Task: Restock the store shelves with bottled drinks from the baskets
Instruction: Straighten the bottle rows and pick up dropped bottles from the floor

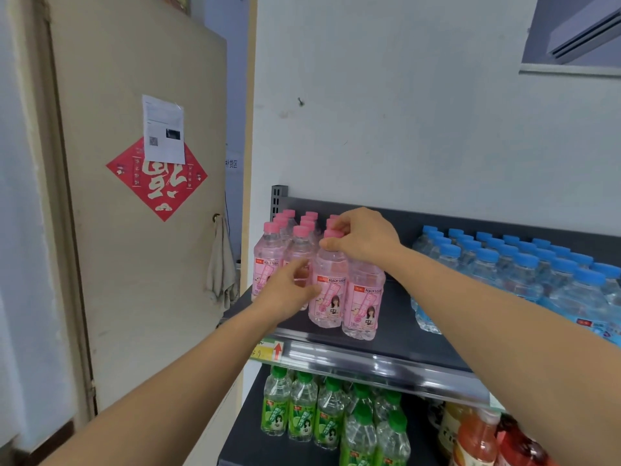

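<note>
- Top shelf (400,317): peach soda bottles (268,264) are crowding its left end.
- Front bottle (327,290): my right hand (364,235) is pinching its cap; a tilt could topple neighbours.
- Left hand (289,290): blurring beside it; I cannot tell its grip.

I get bright, even, cool light with only soft shadows; the white wall (420,112) reads flat and bluish. Glare streaks run along the clear price rail (369,363), and the lower shelf (237,442) sits dimmer beneath it. The left hand (289,290) is motion-blurred, while the pink bottle (331,290) beside it is sharp. The wide lens bows the door (134,79) at the left edge.
</note>
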`<control>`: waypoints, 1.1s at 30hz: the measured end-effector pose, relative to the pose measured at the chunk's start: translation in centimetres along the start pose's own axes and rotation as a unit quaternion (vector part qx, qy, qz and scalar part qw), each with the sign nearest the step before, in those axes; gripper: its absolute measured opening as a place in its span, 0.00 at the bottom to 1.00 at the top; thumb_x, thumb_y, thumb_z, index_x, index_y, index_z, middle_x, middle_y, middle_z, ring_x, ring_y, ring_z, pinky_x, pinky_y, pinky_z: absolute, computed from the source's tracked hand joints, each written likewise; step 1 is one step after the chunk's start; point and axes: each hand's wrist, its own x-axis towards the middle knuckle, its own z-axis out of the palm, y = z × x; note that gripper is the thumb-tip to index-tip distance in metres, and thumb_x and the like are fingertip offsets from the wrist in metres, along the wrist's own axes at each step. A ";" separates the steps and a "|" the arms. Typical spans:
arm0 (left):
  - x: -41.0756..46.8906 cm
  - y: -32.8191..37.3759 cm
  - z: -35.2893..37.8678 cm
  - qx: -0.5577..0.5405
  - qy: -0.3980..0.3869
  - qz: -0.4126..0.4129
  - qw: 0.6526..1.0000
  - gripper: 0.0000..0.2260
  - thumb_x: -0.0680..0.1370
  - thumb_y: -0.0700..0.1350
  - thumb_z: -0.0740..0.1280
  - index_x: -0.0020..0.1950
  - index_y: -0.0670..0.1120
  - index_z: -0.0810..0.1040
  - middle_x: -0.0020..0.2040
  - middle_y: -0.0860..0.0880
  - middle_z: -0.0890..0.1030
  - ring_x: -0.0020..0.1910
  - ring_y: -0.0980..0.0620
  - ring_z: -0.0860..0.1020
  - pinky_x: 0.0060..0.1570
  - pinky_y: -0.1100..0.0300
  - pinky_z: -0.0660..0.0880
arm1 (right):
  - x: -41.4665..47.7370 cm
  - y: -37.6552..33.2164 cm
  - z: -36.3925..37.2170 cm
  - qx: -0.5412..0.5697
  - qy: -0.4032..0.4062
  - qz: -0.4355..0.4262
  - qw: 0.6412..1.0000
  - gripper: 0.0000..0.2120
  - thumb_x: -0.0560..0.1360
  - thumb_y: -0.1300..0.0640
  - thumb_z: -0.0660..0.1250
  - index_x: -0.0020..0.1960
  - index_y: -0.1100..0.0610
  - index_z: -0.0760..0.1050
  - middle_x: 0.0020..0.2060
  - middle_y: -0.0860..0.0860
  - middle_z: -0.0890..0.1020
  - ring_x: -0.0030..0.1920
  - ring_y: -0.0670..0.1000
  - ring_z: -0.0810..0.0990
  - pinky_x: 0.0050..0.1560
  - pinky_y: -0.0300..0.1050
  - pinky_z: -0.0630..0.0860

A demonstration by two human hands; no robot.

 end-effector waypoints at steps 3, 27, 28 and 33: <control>0.2 -0.8 -0.2 0.024 -0.010 -0.017 1.000 0.23 0.77 0.43 0.68 0.71 0.50 0.69 0.62 0.51 0.77 0.61 0.50 0.75 0.64 0.46 0.72 | 0.7 0.3 0.6 -0.035 -0.004 0.011 0.999 0.21 0.71 0.43 0.72 0.60 0.52 0.79 0.55 0.48 0.82 0.54 0.49 0.80 0.57 0.50 0.77; -2.0 -1.7 1.3 0.204 -0.004 0.036 0.978 0.30 0.79 0.45 0.67 0.77 0.45 0.58 0.73 0.45 0.67 0.71 0.47 0.67 0.69 0.52 0.65 | -5.6 3.9 3.2 -0.179 0.184 -0.118 0.959 0.24 0.71 0.43 0.71 0.62 0.53 0.77 0.54 0.52 0.80 0.56 0.57 0.74 0.52 0.51 0.68; -2.6 -1.7 1.6 0.229 0.004 0.039 0.973 0.30 0.79 0.46 0.66 0.77 0.44 0.58 0.74 0.45 0.66 0.72 0.47 0.66 0.70 0.51 0.65 | -6.8 4.6 3.5 -0.173 0.185 -0.122 0.960 0.23 0.69 0.45 0.73 0.60 0.54 0.78 0.52 0.52 0.81 0.54 0.58 0.76 0.50 0.51 0.69; -6.0 -2.3 3.5 0.316 0.046 0.060 0.946 0.28 0.78 0.44 0.66 0.76 0.45 0.60 0.71 0.43 0.67 0.71 0.44 0.65 0.68 0.53 0.63 | -12.3 7.3 4.9 -0.164 0.147 -0.132 0.966 0.23 0.64 0.50 0.77 0.57 0.55 0.79 0.48 0.51 0.81 0.49 0.58 0.78 0.48 0.52 0.73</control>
